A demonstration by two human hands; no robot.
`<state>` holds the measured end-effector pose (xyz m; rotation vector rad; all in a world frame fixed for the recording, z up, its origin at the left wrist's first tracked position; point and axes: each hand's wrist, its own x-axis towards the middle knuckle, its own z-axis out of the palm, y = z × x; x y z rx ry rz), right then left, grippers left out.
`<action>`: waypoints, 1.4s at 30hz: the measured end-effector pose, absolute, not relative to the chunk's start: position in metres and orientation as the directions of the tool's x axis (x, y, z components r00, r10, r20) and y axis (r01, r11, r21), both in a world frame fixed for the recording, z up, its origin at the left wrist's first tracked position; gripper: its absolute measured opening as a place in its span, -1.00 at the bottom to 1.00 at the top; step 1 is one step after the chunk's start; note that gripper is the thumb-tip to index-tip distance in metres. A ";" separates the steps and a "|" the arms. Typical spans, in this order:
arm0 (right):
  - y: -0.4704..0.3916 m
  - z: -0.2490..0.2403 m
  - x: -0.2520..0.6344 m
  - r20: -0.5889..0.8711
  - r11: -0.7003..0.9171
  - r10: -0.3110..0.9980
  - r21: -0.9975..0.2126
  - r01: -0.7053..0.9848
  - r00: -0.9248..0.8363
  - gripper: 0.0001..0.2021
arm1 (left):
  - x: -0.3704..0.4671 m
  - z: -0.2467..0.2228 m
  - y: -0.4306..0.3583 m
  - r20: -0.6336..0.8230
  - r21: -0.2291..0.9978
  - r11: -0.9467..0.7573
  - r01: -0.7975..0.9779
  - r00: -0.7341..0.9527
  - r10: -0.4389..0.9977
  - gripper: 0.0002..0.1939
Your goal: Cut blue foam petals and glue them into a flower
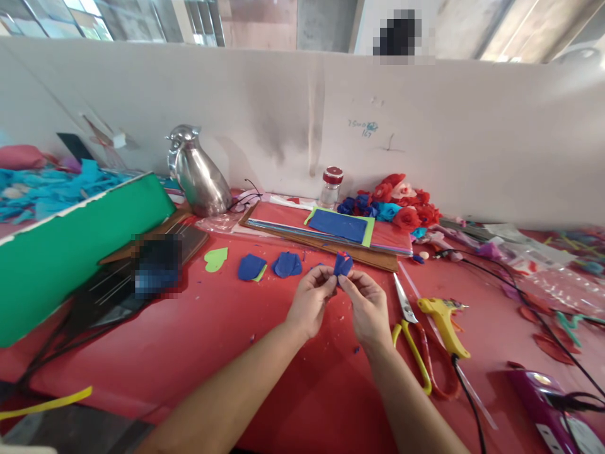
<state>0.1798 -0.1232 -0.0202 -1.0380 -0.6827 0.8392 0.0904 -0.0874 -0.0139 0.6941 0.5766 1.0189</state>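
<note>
Between my fingertips is a small blue paper flower (343, 263) with a bit of red at its top. My left hand (309, 299) pinches its base from the left. My right hand (368, 306) grips the same base from the right, thumb and fingers pressed together. Left of my hands lie blue petal pieces (287, 264), another blue stack (251, 267) over a green piece, and a light green heart-shaped cutout (216, 259). Scissors (411, 334) with yellow and red handles and a yellow glue gun (445, 325) rest beside my right forearm.
Behind my hands, blue and green sheets (338, 226) top a paper stack. Finished flowers (397, 205), a red-lidded jar (331, 187) and a steel jug (198, 176) stand along the wall. A green box (85, 246) is at left; a purple device (551, 403) and cables at right.
</note>
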 end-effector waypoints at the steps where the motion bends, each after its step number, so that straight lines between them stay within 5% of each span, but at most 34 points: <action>1: -0.123 -0.020 0.180 0.095 0.263 0.853 -0.927 -0.266 0.513 -0.87 | 0.090 -0.014 -0.087 -0.115 0.742 0.357 -0.567 0.416 0.902 -0.77; 12: -0.127 -0.016 0.179 0.142 0.330 0.829 -0.905 -0.268 0.541 -0.90 | 0.088 -0.016 -0.083 -0.097 0.695 0.421 -0.583 0.504 0.858 -0.75; 20: -0.128 -0.011 0.179 0.050 0.282 0.875 -0.860 -0.425 0.481 -0.87 | 0.087 -0.019 -0.080 -0.109 0.637 0.506 -0.581 0.583 0.805 -0.74; 42: -0.123 -0.016 0.182 0.011 0.207 0.868 -0.916 -0.343 0.496 -0.87 | 0.088 -0.015 -0.082 -0.187 0.671 0.484 -0.562 0.503 0.844 -0.80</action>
